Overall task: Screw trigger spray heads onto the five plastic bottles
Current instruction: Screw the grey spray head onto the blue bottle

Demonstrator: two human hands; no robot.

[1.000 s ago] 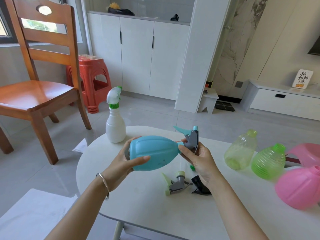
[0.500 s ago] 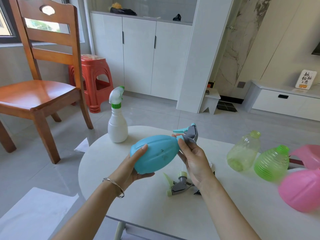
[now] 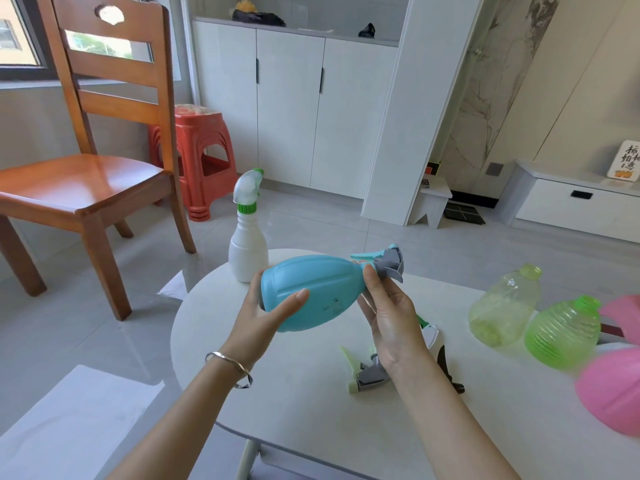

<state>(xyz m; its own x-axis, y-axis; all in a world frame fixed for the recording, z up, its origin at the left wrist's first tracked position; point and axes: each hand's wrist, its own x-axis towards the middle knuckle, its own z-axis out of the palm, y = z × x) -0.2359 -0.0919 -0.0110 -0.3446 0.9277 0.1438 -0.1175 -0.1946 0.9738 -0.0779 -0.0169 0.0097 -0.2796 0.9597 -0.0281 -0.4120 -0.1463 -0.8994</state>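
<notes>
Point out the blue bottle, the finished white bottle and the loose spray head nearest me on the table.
blue bottle point(image 3: 311, 292), head view, middle of its body.
white bottle point(image 3: 248, 252), head view, lower body.
loose spray head point(image 3: 369, 377), head view, grey housing beside the wrist.

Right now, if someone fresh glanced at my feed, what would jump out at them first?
The blue bottle held sideways over the table's middle, left hand cupping its base and right hand at the neck by the grey trigger head. Next, the bright headless bottles at the right: pale green, ribbed green and pink. A white bottle with its head on stands at the far edge.
</notes>
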